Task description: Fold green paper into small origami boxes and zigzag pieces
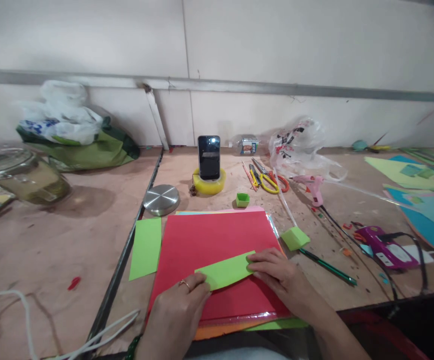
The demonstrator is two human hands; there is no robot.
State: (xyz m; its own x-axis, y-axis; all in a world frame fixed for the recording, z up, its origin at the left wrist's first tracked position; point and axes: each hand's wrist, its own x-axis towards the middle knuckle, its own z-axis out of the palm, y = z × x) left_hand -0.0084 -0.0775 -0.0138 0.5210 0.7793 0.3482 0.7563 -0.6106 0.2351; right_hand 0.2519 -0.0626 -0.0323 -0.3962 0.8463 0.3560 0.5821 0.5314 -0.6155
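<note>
A narrow green paper strip [226,270] lies slantwise over a stack of coloured sheets topped by a red sheet [217,232]. My left hand [181,312], with a ring on one finger, pinches the strip's left end. The right end is between the fingers and thumb of my right hand [280,275]. Left of the red sheet lies a flat green paper piece [145,248]. Beyond the stack stands a small folded green paper box [243,200]. Another folded green piece [295,238] sits to the right, beside a green pen [329,266].
A phone [209,157] stands in a yellow tape roll [211,185], near a metal disc [161,200]. Scissors [269,182], a pink glue gun [313,189], a plastic bag [299,145] and a purple power strip [385,247] are on the right. A glass jar [25,175] is at left.
</note>
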